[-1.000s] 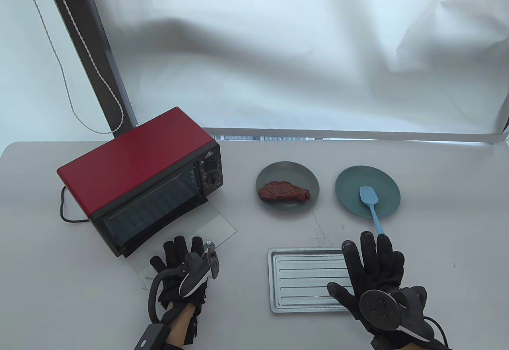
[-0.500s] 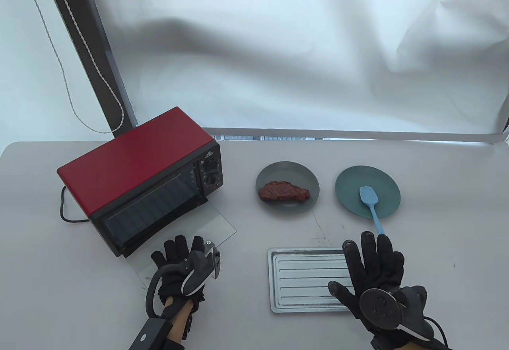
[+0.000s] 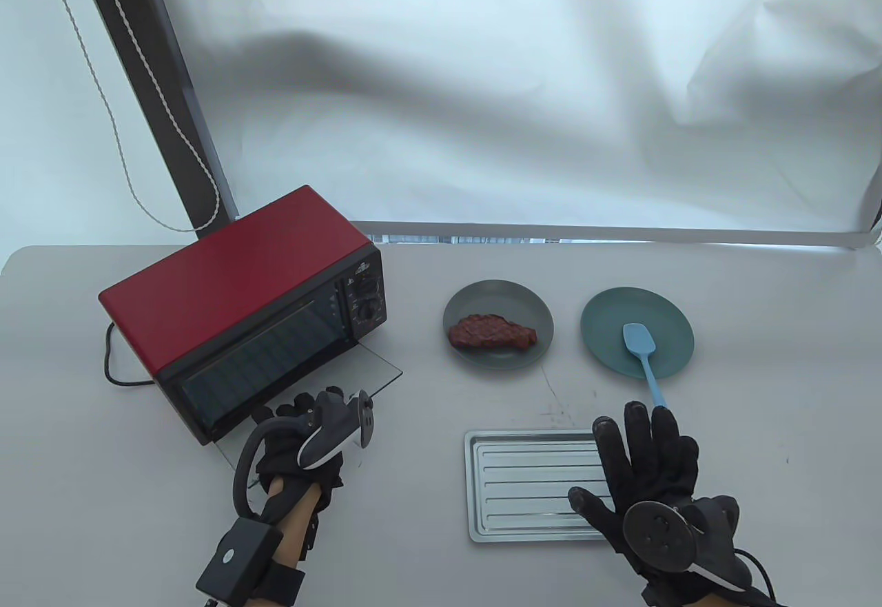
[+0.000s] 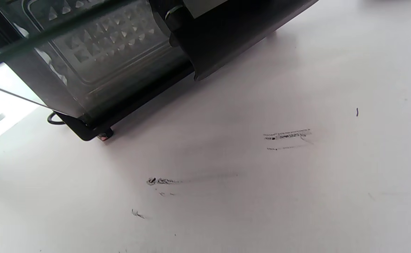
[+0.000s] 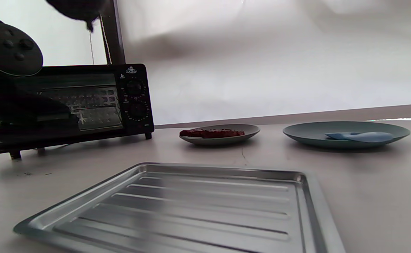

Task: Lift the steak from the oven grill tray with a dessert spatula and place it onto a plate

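The steak (image 3: 493,331) lies on a grey plate (image 3: 499,288) at mid-table. A blue dessert spatula (image 3: 641,348) rests on the teal plate (image 3: 606,317) to its right, its handle sticking out over the front rim. The steel grill tray (image 3: 524,483) sits bare near the front edge. My right hand (image 3: 641,455) lies flat with spread fingers over the tray's right end. My left hand (image 3: 303,406) grips the front edge of the oven's glass door (image 3: 379,367), which is tilted partway up. In the right wrist view I see the tray (image 5: 191,207), steak (image 5: 212,133) and spatula (image 5: 360,136).
The red toaster oven (image 3: 234,283) stands at the left, angled, with its black cord trailing off its left side. In the left wrist view its lower front (image 4: 121,52) and scuffed white tabletop show. A white sheet hangs behind the table.
My left hand moved toward the oven and its fingers curled round the glass door, which swung up from lying flat. The right hand, tray, steak and spatula stayed put.
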`<state>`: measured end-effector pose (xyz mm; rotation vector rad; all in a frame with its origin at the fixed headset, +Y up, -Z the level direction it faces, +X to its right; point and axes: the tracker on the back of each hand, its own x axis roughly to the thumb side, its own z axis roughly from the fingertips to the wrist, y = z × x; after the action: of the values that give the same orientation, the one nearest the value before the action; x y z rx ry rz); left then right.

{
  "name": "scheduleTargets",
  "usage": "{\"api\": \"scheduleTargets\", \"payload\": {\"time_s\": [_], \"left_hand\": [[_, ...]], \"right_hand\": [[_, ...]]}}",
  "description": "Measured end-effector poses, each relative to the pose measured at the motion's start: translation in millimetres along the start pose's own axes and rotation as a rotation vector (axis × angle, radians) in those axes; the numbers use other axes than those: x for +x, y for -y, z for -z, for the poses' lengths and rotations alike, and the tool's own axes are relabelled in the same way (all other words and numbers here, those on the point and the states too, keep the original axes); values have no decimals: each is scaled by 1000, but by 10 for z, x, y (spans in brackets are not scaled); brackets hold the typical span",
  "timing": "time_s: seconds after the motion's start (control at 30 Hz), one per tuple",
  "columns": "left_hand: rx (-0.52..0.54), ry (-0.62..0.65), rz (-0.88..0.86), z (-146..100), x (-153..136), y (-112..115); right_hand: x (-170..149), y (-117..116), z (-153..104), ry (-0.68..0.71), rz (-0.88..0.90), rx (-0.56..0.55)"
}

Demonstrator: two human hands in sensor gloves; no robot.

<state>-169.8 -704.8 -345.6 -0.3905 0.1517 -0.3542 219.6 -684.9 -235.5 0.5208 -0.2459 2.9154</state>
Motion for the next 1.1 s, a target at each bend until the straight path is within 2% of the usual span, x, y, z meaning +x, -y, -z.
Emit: {"api": "scheduleTargets", "payload": {"time_s": [0.2,0.47,0.63,0.87,0.93,1.1], "left_hand": [[54,-27,-49,-6,-120,-108],[211,-104,-80,9,-291,-213],[350,-187,-5,36,-338,-234],[482,-243,58,75,-347,-204],[479,-270,83,103,-349,-210],[452,-343,13,210,-426,-249]], "right_hand": [[-3,-32,9,-4,2,18],[-6,-46,17,-16,17,39],[-13,-46,25,-22,24,43],[-18,-55,35,-25,32,53],[-20,-57,38,-26,33,54],[-26,-55,43,-32,33,55]]}}
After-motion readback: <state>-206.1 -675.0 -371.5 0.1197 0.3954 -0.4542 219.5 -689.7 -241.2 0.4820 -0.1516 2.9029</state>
